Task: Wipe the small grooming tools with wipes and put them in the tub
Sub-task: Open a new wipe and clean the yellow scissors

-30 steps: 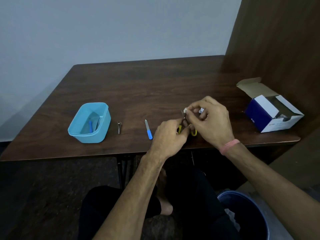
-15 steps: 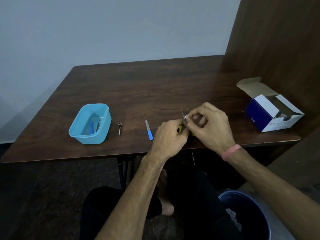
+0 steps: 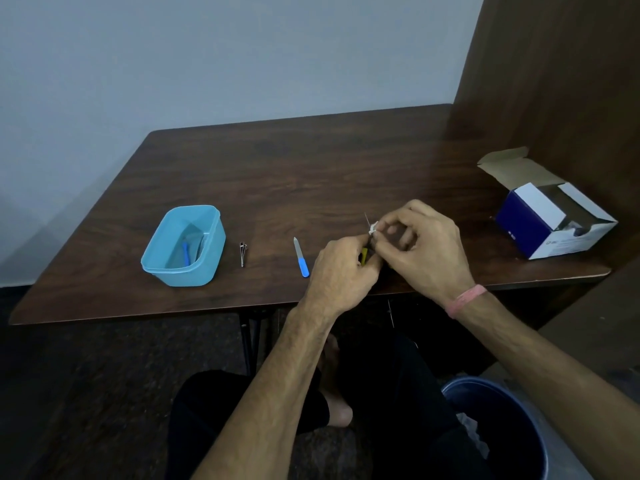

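My left hand (image 3: 341,268) grips small yellow-handled scissors (image 3: 364,255) by the handles near the table's front edge. My right hand (image 3: 426,245) pinches a small white wipe (image 3: 374,228) around the scissors' thin blade, whose tip sticks up just above the wipe. A light blue tub (image 3: 185,245) stands to the left with a blue-handled tool and another thin tool lying inside. Between tub and hands lie a metal nail clipper (image 3: 243,252) and a nail file with a blue handle (image 3: 300,261).
An open blue-and-white wipes box (image 3: 550,220) sits at the table's right end by a wooden panel. A dark blue bin (image 3: 498,431) stands on the floor at the lower right. My legs are under the table's front edge.
My right hand with the wipe has slid down the scissors' blade, leaving the tip exposed above it. The left hand has stayed on the handles.
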